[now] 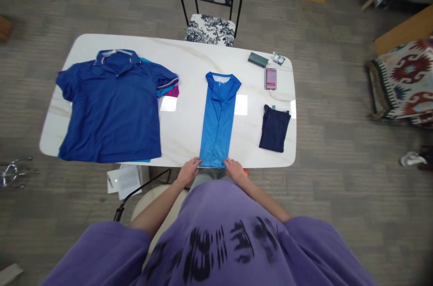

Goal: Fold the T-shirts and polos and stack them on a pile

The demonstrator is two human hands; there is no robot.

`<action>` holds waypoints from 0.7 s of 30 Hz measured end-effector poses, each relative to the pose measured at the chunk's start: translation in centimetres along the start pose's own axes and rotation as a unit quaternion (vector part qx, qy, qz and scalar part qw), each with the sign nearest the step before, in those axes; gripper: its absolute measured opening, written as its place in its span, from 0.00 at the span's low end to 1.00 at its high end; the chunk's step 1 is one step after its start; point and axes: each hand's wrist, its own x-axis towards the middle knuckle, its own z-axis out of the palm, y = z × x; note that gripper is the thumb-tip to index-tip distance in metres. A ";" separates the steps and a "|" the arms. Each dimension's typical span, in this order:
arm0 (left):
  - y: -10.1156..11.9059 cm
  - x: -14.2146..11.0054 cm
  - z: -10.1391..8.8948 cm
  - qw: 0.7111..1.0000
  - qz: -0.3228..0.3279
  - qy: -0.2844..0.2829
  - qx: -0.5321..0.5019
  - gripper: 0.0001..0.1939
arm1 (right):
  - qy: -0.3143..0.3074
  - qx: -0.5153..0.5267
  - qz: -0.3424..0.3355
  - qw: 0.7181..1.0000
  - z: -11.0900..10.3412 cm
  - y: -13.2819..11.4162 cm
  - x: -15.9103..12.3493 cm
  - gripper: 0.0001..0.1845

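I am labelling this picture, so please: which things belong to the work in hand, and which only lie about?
Belong:
bright blue shirt, hem at left hand and right hand
likely also stacked shirts, folded navy garment

Lying about:
dark green case
phone-like device
papers

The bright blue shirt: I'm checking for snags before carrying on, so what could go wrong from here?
The bright blue shirt has its hem at the near edge of the table, so it might slip over. With the left hand and right hand at the hem's corners, an uneven pull could skew the lengthwise folds. The dark blue polo, spread over other garments, also reaches the near edge and could slide if bumped.
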 end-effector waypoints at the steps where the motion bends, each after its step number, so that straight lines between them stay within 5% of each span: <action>1: -0.3 0.0 0.2 1.000 -0.002 0.003 0.005 0.30 | -0.011 -0.002 0.002 1.000 0.2 -0.1 0.1 0.15; 7: -2.7 0.1 0.8 0.999 0.026 0.004 0.020 0.16 | -0.043 -0.006 0.021 0.999 1.7 -0.6 0.4 0.21; 12: -3.5 -0.6 1.0 0.998 0.060 0.015 0.021 0.15 | -0.041 0.007 0.055 0.998 2.2 -1.8 -0.3 0.19; 16: -3.6 -0.8 0.7 0.996 0.083 0.030 0.014 0.15 | -0.017 0.034 0.084 0.996 1.8 -3.2 -0.6 0.18; 19: -3.7 -1.2 0.3 0.994 0.110 0.026 0.002 0.13 | 0.012 0.061 0.091 0.994 1.0 -4.4 -1.3 0.04; 21: -3.8 -1.9 -0.1 0.991 0.132 0.023 -0.010 0.13 | 0.034 0.081 0.084 0.993 0.2 -5.2 -2.3 0.11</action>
